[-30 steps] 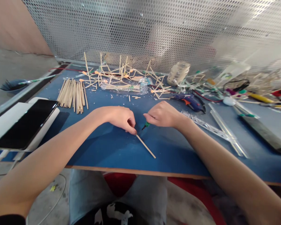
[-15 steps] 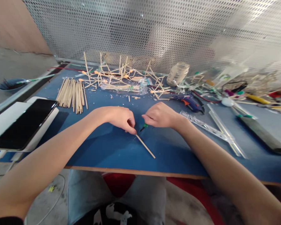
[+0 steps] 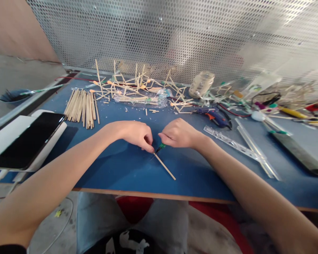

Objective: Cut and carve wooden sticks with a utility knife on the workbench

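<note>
My left hand (image 3: pixel 140 135) is closed, its thumb and fingers pinching one end of a thin wooden stick (image 3: pixel 165 167). The stick's free end slants down to the right, low over the blue table. Opposite it, my right hand (image 3: pixel 177 134) makes a fist around a small green-handled craft knife (image 3: pixel 161 146). Its dark, narrow front end points down and left, meeting the stick or very close to it beside my left thumb. The fist hides most of the handle.
Bundled sticks (image 3: pixel 82 107) lie at left, behind a phone (image 3: pixel 29 139). Stick frames (image 3: pixel 137 83) stand at the back, near a clear jar (image 3: pixel 201 84). To the right are a glue gun (image 3: pixel 214 116), a clear ruler (image 3: pixel 230 143), glue sticks (image 3: pixel 254 148) and a dark bar (image 3: pixel 296 151).
My right hand has moved slightly left and down, bringing the knife's tip to the stick near my left thumb. My left hand and the stick have stayed nearly still.
</note>
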Motion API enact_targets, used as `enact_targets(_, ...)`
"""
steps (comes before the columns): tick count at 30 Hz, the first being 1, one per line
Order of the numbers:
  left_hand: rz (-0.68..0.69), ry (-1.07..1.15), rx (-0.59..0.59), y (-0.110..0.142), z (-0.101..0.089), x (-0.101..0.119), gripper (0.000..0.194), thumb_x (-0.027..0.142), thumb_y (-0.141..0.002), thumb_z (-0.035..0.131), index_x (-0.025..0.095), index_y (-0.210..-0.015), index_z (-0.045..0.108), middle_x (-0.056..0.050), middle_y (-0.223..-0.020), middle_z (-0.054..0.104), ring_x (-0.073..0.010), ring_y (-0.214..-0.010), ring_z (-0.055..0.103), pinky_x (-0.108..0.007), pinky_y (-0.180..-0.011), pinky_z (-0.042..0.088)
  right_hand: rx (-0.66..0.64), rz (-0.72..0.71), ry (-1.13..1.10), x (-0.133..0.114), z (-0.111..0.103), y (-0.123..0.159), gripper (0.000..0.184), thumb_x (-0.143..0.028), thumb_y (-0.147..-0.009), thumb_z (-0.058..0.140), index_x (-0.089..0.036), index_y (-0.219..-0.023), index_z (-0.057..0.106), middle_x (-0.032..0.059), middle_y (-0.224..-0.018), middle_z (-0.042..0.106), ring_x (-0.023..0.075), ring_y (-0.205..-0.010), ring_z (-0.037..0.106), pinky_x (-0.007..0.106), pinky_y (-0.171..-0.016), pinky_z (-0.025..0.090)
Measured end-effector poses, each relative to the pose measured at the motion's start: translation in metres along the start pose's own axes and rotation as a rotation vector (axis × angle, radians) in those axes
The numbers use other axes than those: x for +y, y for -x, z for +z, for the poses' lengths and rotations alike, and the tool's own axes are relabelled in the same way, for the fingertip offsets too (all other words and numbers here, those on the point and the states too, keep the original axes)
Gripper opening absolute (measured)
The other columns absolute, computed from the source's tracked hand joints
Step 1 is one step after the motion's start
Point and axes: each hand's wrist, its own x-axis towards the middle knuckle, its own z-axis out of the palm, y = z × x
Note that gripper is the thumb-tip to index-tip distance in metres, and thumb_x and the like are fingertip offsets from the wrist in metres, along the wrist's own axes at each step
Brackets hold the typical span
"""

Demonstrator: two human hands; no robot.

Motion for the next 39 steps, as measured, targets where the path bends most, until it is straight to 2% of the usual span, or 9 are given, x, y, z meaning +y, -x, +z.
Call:
enact_targets(5,-0.008,0.011,-0.006,0.0,0.0,0.0,0.037,0.056,-0.084,0.06,0.024,-0.073,0.075,0.002,-0.066,0.07,-0.0109,-0.057,0.053,-0.027,-0.059,0.032,-0.011,0.068,-0.001,0.001,-0.002,0.002,0.059,-0.038,-0.1,0.034,-0.018,-0.053,0.062,0.0066,-0.054,0.063,0.0127,-0.05,0.044,0.035,-0.058,0.017)
enact_targets(10,-0.003,0.018,-0.009,0.0,0.0,0.0,0.036,0.055,-0.083,0.061,0.024,-0.07,0.074,0.002,-0.065,0.069,-0.0105,-0.056,0.053,-0.027,-0.057,0.032,0.009,-0.01,0.001,-0.002,-0.002,0.002,0.059,-0.038,-0.101,0.033,-0.018,-0.055,0.063,0.0061,-0.056,0.064,0.0126,-0.053,0.046,0.035,-0.059,0.017)
enact_targets(15,0.003,0.022,-0.006,-0.001,0.001,-0.002,0.038,0.056,-0.084,0.061,0.024,-0.072,0.075,0.001,-0.065,0.069,-0.0109,-0.056,0.053,-0.027,-0.057,0.032,0.004,0.086,0.001,0.011,0.002,0.005,0.06,-0.041,-0.101,0.032,-0.018,-0.055,0.063,0.0058,-0.056,0.063,0.0125,-0.052,0.044,0.034,-0.058,0.018)
enact_targets(26,-0.013,0.021,-0.032,0.0,-0.001,-0.001,0.038,0.058,-0.085,0.06,0.025,-0.08,0.078,0.0,-0.073,0.073,-0.0119,-0.062,0.057,-0.027,-0.061,0.034,-0.027,0.151,0.03,0.021,0.002,0.008,0.06,-0.043,-0.099,0.032,-0.018,-0.055,0.065,0.0063,-0.057,0.066,0.0132,-0.051,0.045,0.032,-0.057,0.02)
enact_targets(31,-0.03,0.036,-0.048,0.002,-0.001,0.0,0.038,0.059,-0.086,0.06,0.025,-0.081,0.078,-0.001,-0.08,0.076,-0.0121,-0.065,0.059,-0.026,-0.062,0.035,-0.034,0.221,-0.042,0.024,0.002,0.009,0.062,-0.047,-0.1,0.031,-0.019,-0.052,0.059,0.0048,-0.054,0.062,0.0124,-0.049,0.043,0.032,-0.057,0.021)
enact_targets(33,-0.039,0.042,-0.06,0.003,-0.003,0.0,0.039,0.06,-0.086,0.059,0.025,-0.082,0.078,-0.001,-0.082,0.076,-0.0126,-0.066,0.06,-0.026,-0.064,0.036,0.017,0.243,-0.19,0.026,-0.001,0.012,0.068,-0.056,-0.101,0.023,-0.019,-0.056,0.058,0.0038,-0.054,0.06,0.0124,-0.05,0.044,0.031,-0.057,0.025)
enact_targets(36,-0.046,0.054,-0.079,0.007,-0.005,-0.001,0.042,0.06,-0.087,0.057,0.025,-0.082,0.078,-0.002,-0.084,0.077,-0.0133,-0.068,0.061,-0.027,-0.065,0.037,0.183,0.187,-0.507,0.024,-0.014,0.017,0.083,-0.076,-0.095,0.004,-0.019,-0.066,0.057,0.0033,-0.055,0.057,0.0133,-0.051,0.045,0.031,-0.056,0.031)
enact_targets(39,-0.047,0.094,-0.137,0.011,-0.009,-0.003,0.04,0.06,-0.085,0.059,0.026,-0.087,0.08,-0.002,-0.089,0.077,-0.0136,-0.071,0.062,-0.026,-0.065,0.038,0.315,0.103,-0.604,0.016,-0.034,0.02,0.08,-0.086,-0.089,0.015,-0.02,-0.067,0.054,0.0016,-0.055,0.052,0.0123,-0.051,0.042,0.031,-0.054,0.031)
